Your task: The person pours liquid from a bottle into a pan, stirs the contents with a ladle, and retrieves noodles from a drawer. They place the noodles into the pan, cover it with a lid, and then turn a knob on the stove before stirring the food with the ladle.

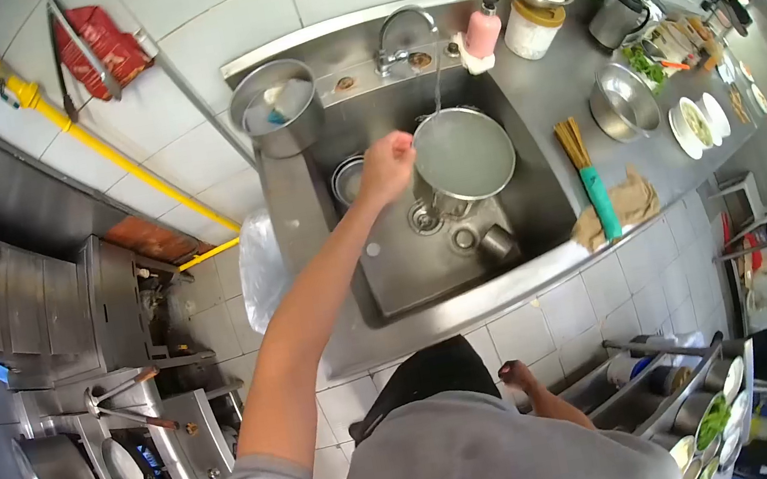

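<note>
My left hand reaches over the sink with its fingers curled closed at the left rim of a large metal pot. Whether the fingers grip the pot or something small is hidden. Cloudy water fills the pot, and a thin stream runs into it from the curved faucet. Low beside my body, my right hand is curled closed, with nothing visible in it. A small metal cup lies on its side on the sink floor, and a metal bowl sits at the sink's left wall.
Left of the faucet stands a steel pot. A pink soap bottle, a white tub, a metal bowl, a green-handled brush and a brown cloth occupy the counter. Stoves are at left, a rack at lower right.
</note>
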Demonstrator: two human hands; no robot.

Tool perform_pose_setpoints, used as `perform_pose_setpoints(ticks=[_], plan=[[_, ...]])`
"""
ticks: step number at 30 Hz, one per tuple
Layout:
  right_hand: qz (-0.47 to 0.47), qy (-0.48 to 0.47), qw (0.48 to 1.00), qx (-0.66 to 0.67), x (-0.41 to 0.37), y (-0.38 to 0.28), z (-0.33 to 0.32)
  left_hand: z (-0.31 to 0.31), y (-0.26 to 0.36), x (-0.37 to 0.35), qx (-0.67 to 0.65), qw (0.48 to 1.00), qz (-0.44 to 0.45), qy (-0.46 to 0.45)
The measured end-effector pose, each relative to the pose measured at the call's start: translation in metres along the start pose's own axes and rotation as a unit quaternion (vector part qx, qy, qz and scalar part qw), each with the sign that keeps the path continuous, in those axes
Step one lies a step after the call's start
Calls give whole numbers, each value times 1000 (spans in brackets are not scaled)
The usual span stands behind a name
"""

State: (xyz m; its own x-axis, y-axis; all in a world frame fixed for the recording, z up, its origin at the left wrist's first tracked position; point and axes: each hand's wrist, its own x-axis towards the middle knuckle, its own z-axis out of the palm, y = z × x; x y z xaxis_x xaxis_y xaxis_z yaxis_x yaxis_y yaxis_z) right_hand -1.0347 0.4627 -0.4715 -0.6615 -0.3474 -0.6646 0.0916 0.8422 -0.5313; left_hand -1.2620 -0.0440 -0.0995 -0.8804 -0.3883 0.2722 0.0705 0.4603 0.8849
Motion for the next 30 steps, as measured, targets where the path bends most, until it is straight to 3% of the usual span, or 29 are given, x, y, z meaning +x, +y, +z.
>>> perform_pose_setpoints(ticks=[2,4,5,6,7,8,9,12,15,17,18,21,22,23,26,27,29,30], plan=[[-9,13,998,57,15,11,-38,50,1,87,-24,996,-89,4],[1,-36,941,336,40,55,-30,78,-18,138,-16,994,-104,35],[-21,-65,928,367,32,41,-39,92,-28,158,-12,993,-112,48],[72,-120,819,556,29,29,-50,104,-36,174,-48,989,-125,59],[162,-167,662,712,34,33,-50,111,-43,186,-85,984,-139,70],[104,-83,789,599,34,33,-36,118,-50,194,-120,978,-152,81],[168,-113,728,655,36,35,-35,117,-41,196,-78,979,-176,73],[201,-131,783,574,28,26,-37,108,-15,194,26,975,-209,65],[178,-126,841,495,28,34,-26,113,-48,197,-75,987,-125,69],[164,-95,890,414,29,26,-29,108,-45,196,-74,974,-210,41],[187,-106,873,437,31,25,-35,105,-41,193,-74,964,-252,27],[229,-139,818,509,36,19,-58,113,-55,188,-177,962,-207,13],[226,-154,798,537,37,16,-66,110,-66,189,-153,960,-233,-30],[222,-167,778,564,37,12,-72,113,-77,191,-146,958,-247,-8],[140,-114,807,562,33,22,-57,116,-75,193,-100,947,-304,39],[167,-109,749,632,25,11,-66,116,-76,196,-139,925,-351,32],[141,-98,761,626,25,36,-41,117,-82,207,-218,872,-438,18],[153,-112,766,615,27,53,-31,117,-84,212,-249,867,-431,21]])
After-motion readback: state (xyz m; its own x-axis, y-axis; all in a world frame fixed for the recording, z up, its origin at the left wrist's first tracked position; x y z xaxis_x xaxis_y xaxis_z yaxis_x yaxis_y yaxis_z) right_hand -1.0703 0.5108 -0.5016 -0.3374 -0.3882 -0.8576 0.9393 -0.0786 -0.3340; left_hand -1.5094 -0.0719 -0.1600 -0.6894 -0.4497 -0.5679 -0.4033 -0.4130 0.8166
